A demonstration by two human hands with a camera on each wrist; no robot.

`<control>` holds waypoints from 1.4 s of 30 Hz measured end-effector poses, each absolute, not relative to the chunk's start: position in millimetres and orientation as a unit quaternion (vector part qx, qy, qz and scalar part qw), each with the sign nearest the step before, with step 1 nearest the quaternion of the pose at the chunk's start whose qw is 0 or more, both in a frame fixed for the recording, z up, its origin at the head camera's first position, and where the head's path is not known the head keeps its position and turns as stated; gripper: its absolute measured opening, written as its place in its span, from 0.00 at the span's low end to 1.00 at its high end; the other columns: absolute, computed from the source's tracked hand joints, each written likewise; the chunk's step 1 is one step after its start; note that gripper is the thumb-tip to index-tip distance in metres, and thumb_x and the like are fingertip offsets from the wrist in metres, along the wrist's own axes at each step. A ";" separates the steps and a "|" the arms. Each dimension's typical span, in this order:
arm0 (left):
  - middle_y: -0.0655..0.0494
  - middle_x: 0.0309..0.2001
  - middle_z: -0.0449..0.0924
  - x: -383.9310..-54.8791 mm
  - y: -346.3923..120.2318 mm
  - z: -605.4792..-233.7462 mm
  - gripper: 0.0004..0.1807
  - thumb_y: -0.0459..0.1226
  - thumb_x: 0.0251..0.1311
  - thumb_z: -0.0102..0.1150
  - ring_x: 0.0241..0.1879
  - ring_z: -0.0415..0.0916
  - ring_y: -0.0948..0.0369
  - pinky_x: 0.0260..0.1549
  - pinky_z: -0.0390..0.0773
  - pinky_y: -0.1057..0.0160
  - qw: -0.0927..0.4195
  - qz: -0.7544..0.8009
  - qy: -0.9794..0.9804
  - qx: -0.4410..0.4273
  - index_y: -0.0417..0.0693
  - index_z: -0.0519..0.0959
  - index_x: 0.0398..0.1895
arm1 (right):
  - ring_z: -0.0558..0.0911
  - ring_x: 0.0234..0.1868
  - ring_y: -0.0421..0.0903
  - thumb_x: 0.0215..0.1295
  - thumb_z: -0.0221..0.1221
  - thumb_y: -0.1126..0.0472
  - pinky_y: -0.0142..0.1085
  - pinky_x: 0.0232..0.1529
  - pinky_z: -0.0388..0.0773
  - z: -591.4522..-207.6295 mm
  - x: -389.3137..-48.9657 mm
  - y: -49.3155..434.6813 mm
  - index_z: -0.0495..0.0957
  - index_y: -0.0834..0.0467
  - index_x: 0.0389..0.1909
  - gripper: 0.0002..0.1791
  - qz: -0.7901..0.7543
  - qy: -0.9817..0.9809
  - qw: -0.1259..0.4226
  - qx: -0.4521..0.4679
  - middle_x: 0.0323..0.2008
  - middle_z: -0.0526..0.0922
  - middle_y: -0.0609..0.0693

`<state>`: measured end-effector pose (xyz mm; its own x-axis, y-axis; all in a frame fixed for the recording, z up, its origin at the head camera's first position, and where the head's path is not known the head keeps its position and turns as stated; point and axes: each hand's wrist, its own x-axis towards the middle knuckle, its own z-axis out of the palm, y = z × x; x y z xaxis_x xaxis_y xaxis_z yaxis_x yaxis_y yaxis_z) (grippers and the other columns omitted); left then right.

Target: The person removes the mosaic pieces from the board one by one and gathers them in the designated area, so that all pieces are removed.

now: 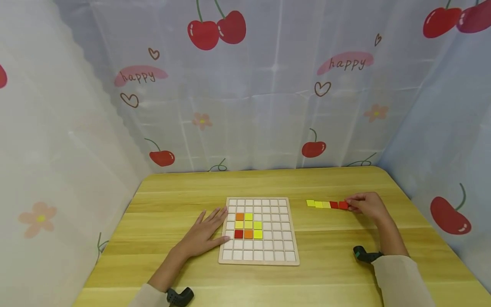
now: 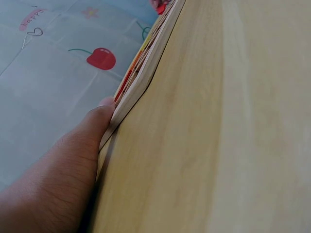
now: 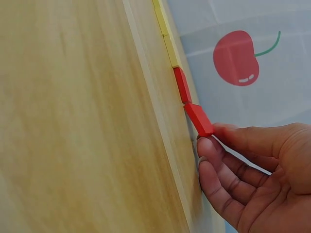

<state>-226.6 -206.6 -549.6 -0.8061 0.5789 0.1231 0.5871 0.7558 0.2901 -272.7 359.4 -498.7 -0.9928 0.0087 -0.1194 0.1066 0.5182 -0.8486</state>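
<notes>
A wooden grid board (image 1: 258, 263) lies on the table with several coloured square tiles in its left-middle cells: a dark red tile (image 1: 238, 234), two orange ones and several yellow ones. My left hand (image 1: 205, 234) rests with spread fingers along the board's left edge, its thumb touching the rim. To the right of the board, a row holds yellow tiles (image 1: 318, 204), a dark red tile (image 1: 333, 205) and a brighter red tile (image 1: 343, 205) at the right end. My right hand (image 3: 252, 170) pinches that bright red tile (image 3: 199, 120) between thumb and fingers; it looks slightly tilted.
The wooden table (image 1: 184, 187) has rounded far corners. Behind and beside it hangs a pale curtain (image 1: 245, 98) printed with cherries. A black wrist device (image 1: 180, 296) sits at the left sleeve and another black device (image 1: 366, 255) at the right.
</notes>
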 end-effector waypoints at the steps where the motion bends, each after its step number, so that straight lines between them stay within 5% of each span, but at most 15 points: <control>1: 0.58 0.82 0.44 -226.5 -206.4 -549.6 0.48 0.68 0.70 0.41 0.80 0.43 0.54 0.74 0.37 0.37 0.013 -0.159 -0.937 -0.311 0.52 0.46 0.83 | 0.86 0.33 0.42 0.75 0.57 0.62 0.33 0.35 0.85 -498.5 -272.6 359.5 0.77 0.80 0.55 0.21 -0.488 0.871 0.050 0.033 0.39 0.88 0.57; 12: 0.58 0.82 0.44 -226.5 -206.1 -549.8 0.49 0.69 0.69 0.42 0.80 0.41 0.57 0.75 0.37 0.38 0.011 -0.157 -0.939 -0.307 0.53 0.46 0.83 | 0.87 0.35 0.41 0.77 0.55 0.60 0.33 0.38 0.85 -488.6 -272.3 354.8 0.76 0.79 0.56 0.23 -0.482 0.875 0.039 0.021 0.43 0.87 0.64; 28: 0.59 0.82 0.43 -227.2 -206.5 -551.7 0.49 0.69 0.69 0.41 0.80 0.41 0.56 0.75 0.37 0.37 0.012 -0.157 -0.939 -0.305 0.53 0.46 0.83 | 0.88 0.45 0.57 0.74 0.60 0.61 0.42 0.46 0.85 -446.4 -262.5 300.6 0.78 0.74 0.56 0.20 -0.481 0.876 0.009 -0.039 0.49 0.84 0.69; 37: 0.60 0.82 0.43 -228.2 -205.5 -552.9 0.49 0.69 0.69 0.41 0.80 0.41 0.56 0.75 0.38 0.37 0.010 -0.158 -0.938 -0.308 0.53 0.46 0.83 | 0.85 0.39 0.62 0.72 0.63 0.60 0.40 0.30 0.84 -444.6 -260.9 266.3 0.85 0.66 0.48 0.14 -0.437 0.896 -0.016 -0.075 0.36 0.87 0.59; 42: 0.60 0.82 0.44 -227.5 -207.7 -550.7 0.49 0.69 0.69 0.42 0.80 0.42 0.56 0.74 0.38 0.37 0.014 -0.158 -0.938 -0.307 0.53 0.46 0.83 | 0.85 0.37 0.62 0.72 0.63 0.61 0.42 0.33 0.84 -448.3 -261.4 250.3 0.86 0.65 0.47 0.12 -0.446 0.890 -0.012 -0.095 0.38 0.87 0.62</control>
<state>-227.5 -207.7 -550.7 -0.8107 0.5723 0.1234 0.5811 0.7609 0.2888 -261.4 250.3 -448.3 -0.9815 -0.1586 0.1071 -0.1808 0.5845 -0.7910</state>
